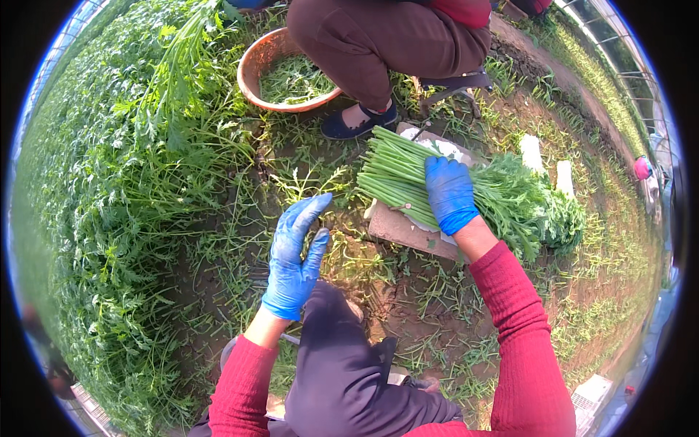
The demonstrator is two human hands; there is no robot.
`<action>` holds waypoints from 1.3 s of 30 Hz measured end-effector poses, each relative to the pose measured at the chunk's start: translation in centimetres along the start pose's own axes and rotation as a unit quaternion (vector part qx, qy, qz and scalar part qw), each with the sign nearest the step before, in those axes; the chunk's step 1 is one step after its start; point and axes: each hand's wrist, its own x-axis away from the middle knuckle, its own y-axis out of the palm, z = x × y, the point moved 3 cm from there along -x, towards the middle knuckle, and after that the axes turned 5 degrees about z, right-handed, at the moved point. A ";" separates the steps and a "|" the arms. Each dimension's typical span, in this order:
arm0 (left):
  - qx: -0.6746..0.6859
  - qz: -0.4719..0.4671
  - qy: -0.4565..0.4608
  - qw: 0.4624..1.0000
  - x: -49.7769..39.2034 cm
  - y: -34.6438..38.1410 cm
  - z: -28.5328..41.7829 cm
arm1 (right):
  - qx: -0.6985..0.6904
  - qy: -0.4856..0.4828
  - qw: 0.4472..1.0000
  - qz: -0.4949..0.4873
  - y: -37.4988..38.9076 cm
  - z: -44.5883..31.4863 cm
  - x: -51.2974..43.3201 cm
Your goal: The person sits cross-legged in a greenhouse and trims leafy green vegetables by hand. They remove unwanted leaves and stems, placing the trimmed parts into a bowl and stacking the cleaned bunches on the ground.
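My right hand [450,191], in a blue glove, rests across a bundle of cut leafy greens [398,172] with its fingers curled over the stems. The bundle's stem ends point left and its feathery leaves spread right. It lies on a flat board or block [409,232] with white material on top and short pegs beside the stems. My left hand [297,254], also in a blue glove, is raised left of the bundle, thumb and fingers apart, holding nothing. Whether my right hand's fingers close fully around the stems is hidden.
A person in brown trousers [377,43] sits opposite on a low stool [458,82], beside an orange tub [248,76] of greens. Dense growing greens [120,218] fill the left. White-wrapped ends [531,153] show behind the bundle's leaves. A white crate [592,396] stands lower right.
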 end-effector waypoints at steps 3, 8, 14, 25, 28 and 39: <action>-0.116 -0.062 0.127 0.983 -3.4 5.1 -0.1 | 0.031 -0.012 0.999 -0.005 2.2 -0.3 0.6; -0.179 -0.079 0.187 0.963 -6.0 14.2 -4.5 | 0.009 -0.069 0.997 -0.022 -1.8 -0.7 -0.4; -0.168 -0.068 0.180 0.967 -5.7 14.7 -5.6 | -0.158 -0.065 0.983 -0.068 -4.2 1.7 1.8; -0.261 -0.035 -0.070 0.962 17.2 -13.0 -8.8 | -0.133 -0.068 0.989 0.005 -3.4 -0.4 1.9; -0.281 -0.040 -0.201 0.938 25.2 -20.8 -9.5 | -0.090 -0.105 0.985 0.102 -10.8 -6.5 0.0; -0.167 0.000 -0.171 0.971 19.6 -23.1 -24.5 | -0.556 0.078 0.730 -0.390 -0.6 -43.0 -11.0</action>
